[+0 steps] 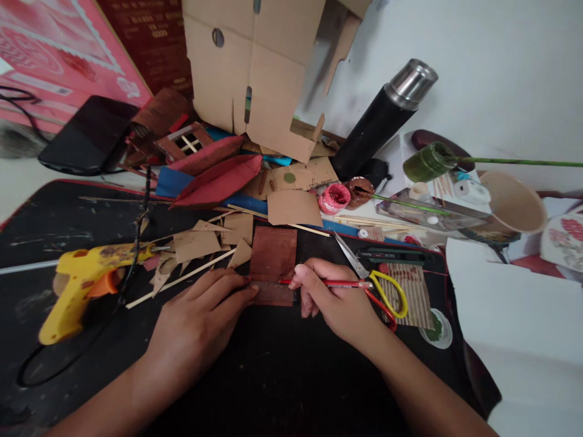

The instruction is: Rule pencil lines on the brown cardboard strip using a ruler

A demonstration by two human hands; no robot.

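A brown-painted piece of cardboard (274, 252) lies flat on the black mat in front of me. Across its lower part runs a darker, narrow strip, possibly a clear ruler; I cannot be sure. My left hand (204, 309) presses the left edge of the cardboard and strip, fingers bent and close together. In a pinch, my right hand (330, 297) holds a red pencil (339, 283), its tip end pointing left over the cardboard along the strip. Scissors (387, 294) with yellow and red handles lie just beyond the right hand.
A yellow glue gun (86, 282) with a dark cord rests at the left. Cardboard scraps (195, 244) and thin sticks lie behind my left hand. Farther back are paint jars (334, 198), a black flask (378, 121), a cutter knife (396, 256) and a large cardboard sheet (273, 79).
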